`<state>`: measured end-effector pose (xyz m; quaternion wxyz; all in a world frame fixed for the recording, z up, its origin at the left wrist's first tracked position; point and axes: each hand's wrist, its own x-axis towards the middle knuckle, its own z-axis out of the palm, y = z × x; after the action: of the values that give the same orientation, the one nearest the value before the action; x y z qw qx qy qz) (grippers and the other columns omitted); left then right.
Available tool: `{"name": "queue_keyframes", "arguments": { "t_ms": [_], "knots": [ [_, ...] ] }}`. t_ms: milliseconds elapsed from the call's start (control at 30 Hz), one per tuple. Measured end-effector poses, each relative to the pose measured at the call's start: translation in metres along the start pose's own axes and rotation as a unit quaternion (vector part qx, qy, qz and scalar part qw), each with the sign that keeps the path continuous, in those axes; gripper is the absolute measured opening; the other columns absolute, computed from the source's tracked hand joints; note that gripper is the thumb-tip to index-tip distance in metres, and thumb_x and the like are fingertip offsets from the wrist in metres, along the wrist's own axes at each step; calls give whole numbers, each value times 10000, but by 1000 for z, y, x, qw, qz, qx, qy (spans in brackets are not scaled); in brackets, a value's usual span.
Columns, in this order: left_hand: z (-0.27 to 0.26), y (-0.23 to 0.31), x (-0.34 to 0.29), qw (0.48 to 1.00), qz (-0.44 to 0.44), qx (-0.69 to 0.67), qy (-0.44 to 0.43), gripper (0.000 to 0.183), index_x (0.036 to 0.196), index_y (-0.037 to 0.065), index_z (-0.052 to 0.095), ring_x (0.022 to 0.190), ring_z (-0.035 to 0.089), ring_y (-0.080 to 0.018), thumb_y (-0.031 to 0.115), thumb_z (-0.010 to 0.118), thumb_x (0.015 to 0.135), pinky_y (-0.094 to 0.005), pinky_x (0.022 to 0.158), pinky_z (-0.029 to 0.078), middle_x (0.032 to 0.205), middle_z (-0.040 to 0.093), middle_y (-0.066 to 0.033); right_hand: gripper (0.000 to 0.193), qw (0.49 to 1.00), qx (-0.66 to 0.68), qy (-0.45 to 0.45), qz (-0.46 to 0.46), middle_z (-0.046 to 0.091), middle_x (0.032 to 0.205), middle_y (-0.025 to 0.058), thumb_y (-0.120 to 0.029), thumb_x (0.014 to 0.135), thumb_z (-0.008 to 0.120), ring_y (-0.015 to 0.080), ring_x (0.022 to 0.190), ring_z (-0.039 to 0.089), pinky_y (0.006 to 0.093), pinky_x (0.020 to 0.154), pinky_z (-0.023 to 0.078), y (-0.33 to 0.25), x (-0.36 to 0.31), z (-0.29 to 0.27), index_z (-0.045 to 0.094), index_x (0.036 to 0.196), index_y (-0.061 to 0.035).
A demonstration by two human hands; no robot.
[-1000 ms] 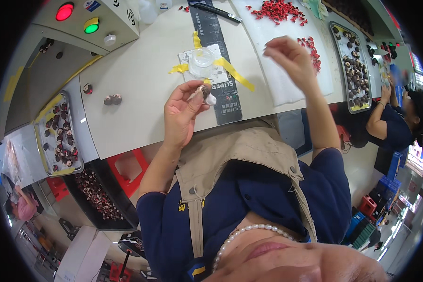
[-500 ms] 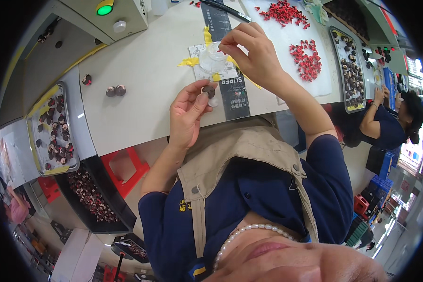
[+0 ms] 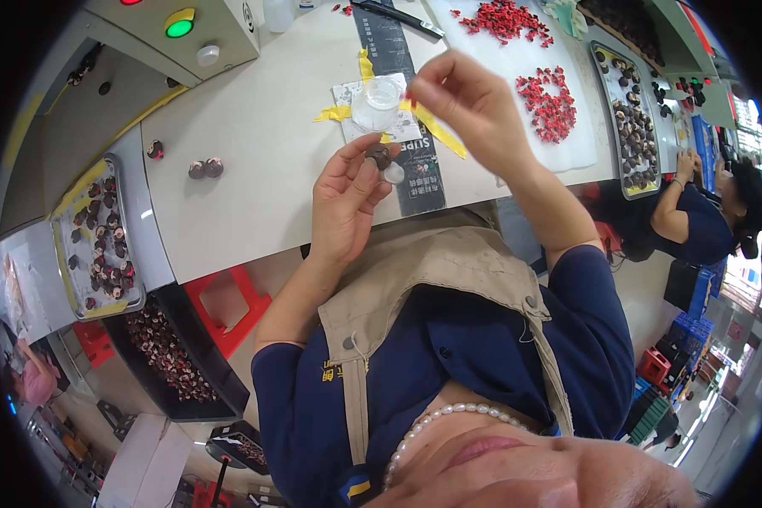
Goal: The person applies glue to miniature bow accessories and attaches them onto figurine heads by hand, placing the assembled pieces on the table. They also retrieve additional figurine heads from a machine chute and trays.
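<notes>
Between its thumb and fingers, my left hand (image 3: 345,201) holds a small dark brown ball-shaped piece (image 3: 379,155) just in front of the clear cup. A small whitish round thing (image 3: 394,173) shows beside those fingertips; whether I hold it too is unclear. To the right of the cup, my right hand (image 3: 474,110) is closed in a pinch on a tiny red piece (image 3: 411,99), mostly covered by the fingers. The clear plastic cup (image 3: 372,106) stands on a pale square plate (image 3: 340,93), held down with yellow tape (image 3: 443,135).
Red pieces lie in two heaps, one far (image 3: 506,24) and one nearer (image 3: 548,112), on a white sheet (image 3: 580,157). Metal trays of brown pieces stand left (image 3: 141,275) and right (image 3: 599,63). Loose brown-and-pale pieces (image 3: 206,168) sit at table left. A co-worker (image 3: 694,212) is far right.
My right hand has moved slightly right and down, away from the cup's rim, still pinching the red piece. My left hand still holds the brown piece, turned a little. The view has shifted slightly.
</notes>
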<state>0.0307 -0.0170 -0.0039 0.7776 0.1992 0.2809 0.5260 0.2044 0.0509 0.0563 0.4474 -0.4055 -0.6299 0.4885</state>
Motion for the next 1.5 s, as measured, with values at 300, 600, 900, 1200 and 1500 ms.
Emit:
{"name": "queue_keyframes", "arguments": {
  "t_ms": [300, 600, 900, 1200, 1500],
  "knots": [
    [9, -12, 6, 1000, 1, 11, 10, 331, 1191, 23, 496, 786, 551, -47, 83, 572, 875, -192, 709, 508, 1029, 594, -50, 135, 999, -21, -18, 35, 567, 797, 24, -128, 840, 628, 84, 756, 516, 237, 701, 427, 15, -32, 2, 574, 844, -4],
    [22, -20, 7, 990, 82, 113, 30, 321, 1153, -9, 516, 901, 583, -119, 44, 601, 848, -238, 704, 532, 1038, 589, -83, 124, 995, -96, -14, 14, 574, 745, 16, -131, 820, 645, 80, 702, 507, 235, 650, 400, 7, -37, -9, 588, 819, -21],
    [28, -16, 6, 968, 163, 187, 19, 325, 1133, -46, 519, 833, 608, -124, 29, 616, 832, -228, 658, 534, 1006, 614, -118, 149, 993, -116, 24, -6, 561, 701, 69, -117, 804, 652, 141, 648, 527, 269, 594, 415, -2, -40, -4, 561, 796, 2],
    [23, -10, 5, 910, 252, 329, -21, 281, 1118, -73, 527, 831, 610, -137, -21, 579, 846, -240, 704, 538, 1016, 610, -146, 167, 997, -61, 33, -24, 493, 717, 98, -35, 814, 604, 200, 639, 500, 284, 594, 419, 13, -44, 17, 445, 775, -2],
    [21, -21, 4, 948, 213, 234, 12, 300, 1144, -71, 495, 862, 616, -162, -15, 557, 856, -254, 680, 537, 1033, 606, -167, 80, 996, -60, 41, -46, 491, 792, 53, -10, 858, 544, 119, 750, 481, 237, 676, 394, 19, -54, 17, 470, 831, -17]
  ]
}}
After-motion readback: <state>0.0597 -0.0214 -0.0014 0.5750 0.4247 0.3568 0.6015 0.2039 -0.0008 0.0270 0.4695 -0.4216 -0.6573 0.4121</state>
